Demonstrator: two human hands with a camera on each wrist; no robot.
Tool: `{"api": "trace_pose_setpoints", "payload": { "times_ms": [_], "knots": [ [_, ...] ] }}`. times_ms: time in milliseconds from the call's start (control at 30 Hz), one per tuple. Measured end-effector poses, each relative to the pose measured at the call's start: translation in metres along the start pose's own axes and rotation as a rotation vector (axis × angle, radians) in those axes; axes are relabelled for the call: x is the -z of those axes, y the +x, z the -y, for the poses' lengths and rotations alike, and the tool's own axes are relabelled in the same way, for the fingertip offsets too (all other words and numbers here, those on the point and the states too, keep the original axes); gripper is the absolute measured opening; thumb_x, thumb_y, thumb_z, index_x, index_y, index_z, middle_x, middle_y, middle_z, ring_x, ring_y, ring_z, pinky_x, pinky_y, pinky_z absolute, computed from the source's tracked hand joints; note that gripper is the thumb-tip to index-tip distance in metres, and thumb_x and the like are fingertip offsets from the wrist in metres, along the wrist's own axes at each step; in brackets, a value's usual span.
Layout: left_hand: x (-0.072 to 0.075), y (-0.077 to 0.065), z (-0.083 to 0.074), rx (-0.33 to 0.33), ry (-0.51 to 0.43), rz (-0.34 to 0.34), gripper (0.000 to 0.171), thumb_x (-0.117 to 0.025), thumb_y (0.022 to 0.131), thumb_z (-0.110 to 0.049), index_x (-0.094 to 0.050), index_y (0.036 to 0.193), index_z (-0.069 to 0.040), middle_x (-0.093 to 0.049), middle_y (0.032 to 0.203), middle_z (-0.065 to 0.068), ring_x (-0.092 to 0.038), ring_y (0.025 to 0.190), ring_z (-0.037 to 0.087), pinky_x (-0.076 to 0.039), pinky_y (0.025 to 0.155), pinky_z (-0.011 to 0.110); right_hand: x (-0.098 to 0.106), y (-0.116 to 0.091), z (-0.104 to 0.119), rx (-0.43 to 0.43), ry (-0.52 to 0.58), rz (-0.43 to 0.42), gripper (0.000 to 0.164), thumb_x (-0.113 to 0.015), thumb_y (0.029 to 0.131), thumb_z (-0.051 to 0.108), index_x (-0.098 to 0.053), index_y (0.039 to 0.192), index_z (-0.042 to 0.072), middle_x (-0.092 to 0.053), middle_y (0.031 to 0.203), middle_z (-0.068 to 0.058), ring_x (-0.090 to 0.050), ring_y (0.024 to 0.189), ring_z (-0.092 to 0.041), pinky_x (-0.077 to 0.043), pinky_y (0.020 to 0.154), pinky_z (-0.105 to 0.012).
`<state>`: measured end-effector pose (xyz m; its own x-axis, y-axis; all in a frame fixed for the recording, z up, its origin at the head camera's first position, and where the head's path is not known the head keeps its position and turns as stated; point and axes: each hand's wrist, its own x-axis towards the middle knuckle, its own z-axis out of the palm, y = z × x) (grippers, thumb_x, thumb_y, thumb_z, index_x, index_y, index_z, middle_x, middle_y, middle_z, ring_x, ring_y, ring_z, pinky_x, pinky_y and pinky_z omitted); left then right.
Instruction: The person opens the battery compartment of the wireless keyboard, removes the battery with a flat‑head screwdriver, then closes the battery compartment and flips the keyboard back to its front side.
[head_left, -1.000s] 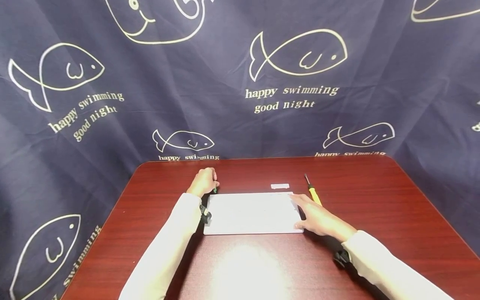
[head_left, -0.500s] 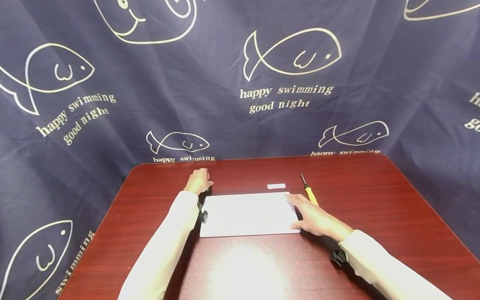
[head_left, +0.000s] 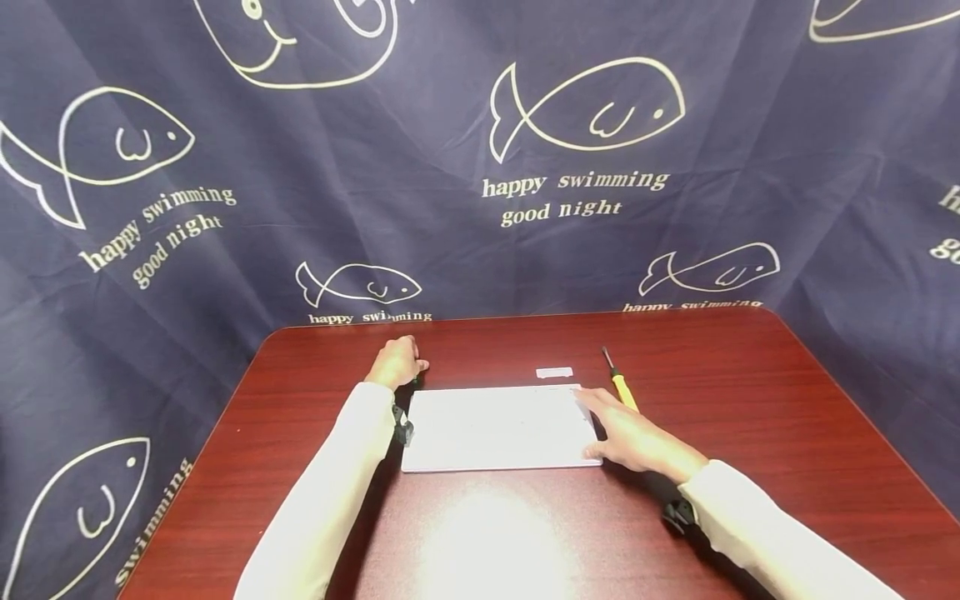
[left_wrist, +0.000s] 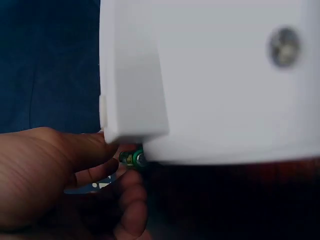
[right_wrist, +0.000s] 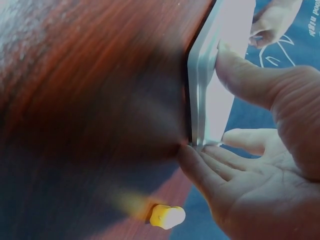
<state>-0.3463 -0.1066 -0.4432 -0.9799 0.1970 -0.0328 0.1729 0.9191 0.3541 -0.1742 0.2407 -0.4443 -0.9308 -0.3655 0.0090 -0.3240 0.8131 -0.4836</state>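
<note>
A flat white rectangular device (head_left: pixel 495 429) with a raised edge lies on the table. At its far left corner my left hand (head_left: pixel 396 362) pinches a small green battery (left_wrist: pixel 131 158), whose metal end shows in the left wrist view. In that view the white body covers part of the fingers, and a round screw-like spot (left_wrist: pixel 284 47) is blurred. My right hand (head_left: pixel 633 435) holds the device's right end. The right wrist view shows the thumb (right_wrist: pixel 240 75) against its side and fingertips at its corner.
Just beyond the device lies a small white cover piece (head_left: pixel 554 372). A screwdriver with a yellow handle (head_left: pixel 624 392) lies to the right, close to my right hand. A dark blue fish-print curtain (head_left: pixel 465 242) hangs behind the red-brown table (head_left: pixel 720 383).
The head view has shifted slightly, moving everything a little left in it. The left hand has turned a bit, and less of the green battery shows. The right hand keeps its hold.
</note>
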Motion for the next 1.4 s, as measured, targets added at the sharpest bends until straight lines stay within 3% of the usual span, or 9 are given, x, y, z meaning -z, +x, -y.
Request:
{"api": "trace_pose_setpoints", "payload": {
  "times_ms": [133, 233, 400, 500, 667, 800, 933, 1200, 1400],
  "knots": [
    [0.005, -0.005, 0.001, 0.012, -0.014, 0.001, 0.028, -0.071, 0.085, -0.026, -0.055, 0.089, -0.004, -0.061, 0.085, 0.013, -0.061, 0.087, 0.036, -0.046, 0.077, 0.044, -0.001, 0.000, 0.000, 0.003, 0.003, 0.004, 0.084, -0.083, 0.071, 0.014, -0.038, 0.140, -0.004, -0.041, 0.135, -0.022, -0.046, 0.119, -0.035, -0.040, 0.094, -0.050],
    [0.012, -0.012, 0.001, -0.021, -0.030, -0.026, 0.031, -0.067, 0.087, -0.029, -0.054, 0.097, -0.002, -0.059, 0.093, 0.015, -0.058, 0.095, 0.037, -0.044, 0.082, 0.046, 0.000, -0.001, -0.001, 0.007, 0.001, 0.000, 0.084, -0.083, 0.071, 0.014, -0.038, 0.140, -0.004, -0.041, 0.135, -0.022, -0.046, 0.119, -0.035, -0.040, 0.094, -0.050],
    [0.023, -0.034, -0.001, -0.168, -0.076, -0.022, 0.034, -0.066, 0.088, -0.029, -0.055, 0.106, -0.003, -0.055, 0.099, 0.014, -0.054, 0.091, 0.029, -0.042, 0.083, 0.042, 0.000, -0.002, -0.002, 0.032, -0.006, 0.001, 0.082, -0.082, 0.072, 0.015, -0.038, 0.139, -0.005, -0.041, 0.134, -0.022, -0.048, 0.116, -0.034, -0.041, 0.093, -0.049],
    [0.023, -0.056, 0.000, -0.265, -0.084, 0.043, 0.039, -0.069, 0.085, -0.028, -0.056, 0.113, -0.003, -0.055, 0.103, 0.015, -0.053, 0.093, 0.026, -0.043, 0.084, 0.041, -0.002, -0.003, -0.001, 0.026, 0.004, 0.010, 0.083, -0.082, 0.073, 0.015, -0.036, 0.140, -0.004, -0.041, 0.134, -0.021, -0.048, 0.116, -0.033, -0.042, 0.092, -0.049],
    [0.011, -0.094, 0.002, -0.342, -0.054, 0.148, 0.068, -0.080, 0.073, -0.033, -0.051, 0.129, -0.005, -0.050, 0.121, 0.014, -0.045, 0.116, 0.032, -0.039, 0.095, 0.043, -0.004, -0.003, -0.002, 0.054, 0.002, -0.006, 0.083, -0.082, 0.072, 0.016, -0.037, 0.139, -0.004, -0.042, 0.132, -0.020, -0.050, 0.114, -0.032, -0.042, 0.091, -0.048],
    [0.001, -0.111, 0.004, -0.383, -0.032, 0.179, 0.095, -0.085, 0.063, -0.044, -0.043, 0.138, -0.003, -0.040, 0.136, 0.016, -0.038, 0.125, 0.033, -0.037, 0.098, 0.042, -0.003, -0.004, -0.004, 0.079, 0.006, -0.028, 0.081, -0.083, 0.070, 0.016, -0.041, 0.137, -0.004, -0.044, 0.129, -0.020, -0.051, 0.113, -0.032, -0.043, 0.091, -0.048],
    [-0.003, -0.119, 0.006, -0.409, -0.014, 0.180, 0.108, -0.087, 0.059, -0.047, -0.035, 0.143, -0.002, -0.029, 0.147, 0.019, -0.031, 0.132, 0.034, -0.034, 0.101, 0.044, -0.001, -0.004, -0.006, 0.083, 0.014, -0.047, 0.082, -0.085, 0.068, 0.017, -0.043, 0.134, -0.004, -0.047, 0.124, -0.019, -0.051, 0.111, -0.032, -0.043, 0.090, -0.048],
    [-0.005, -0.122, 0.007, -0.417, 0.011, 0.152, 0.111, -0.087, 0.058, -0.048, -0.034, 0.145, -0.003, -0.030, 0.147, 0.017, -0.033, 0.131, 0.032, -0.033, 0.102, 0.042, 0.003, 0.003, -0.006, 0.086, 0.040, -0.068, 0.079, -0.086, 0.065, 0.020, -0.046, 0.129, -0.004, -0.049, 0.116, -0.018, -0.051, 0.106, -0.031, -0.044, 0.087, -0.048],
    [-0.007, -0.122, 0.009, -0.420, 0.022, 0.147, 0.110, -0.086, 0.059, -0.050, -0.035, 0.144, -0.003, -0.030, 0.147, 0.017, -0.033, 0.132, 0.031, -0.034, 0.102, 0.042, 0.013, 0.018, -0.012, 0.117, 0.093, -0.078, 0.056, -0.081, 0.074, 0.019, -0.055, 0.117, -0.005, -0.053, 0.108, -0.018, -0.059, 0.098, -0.033, -0.048, 0.083, -0.047]
  ]
}}
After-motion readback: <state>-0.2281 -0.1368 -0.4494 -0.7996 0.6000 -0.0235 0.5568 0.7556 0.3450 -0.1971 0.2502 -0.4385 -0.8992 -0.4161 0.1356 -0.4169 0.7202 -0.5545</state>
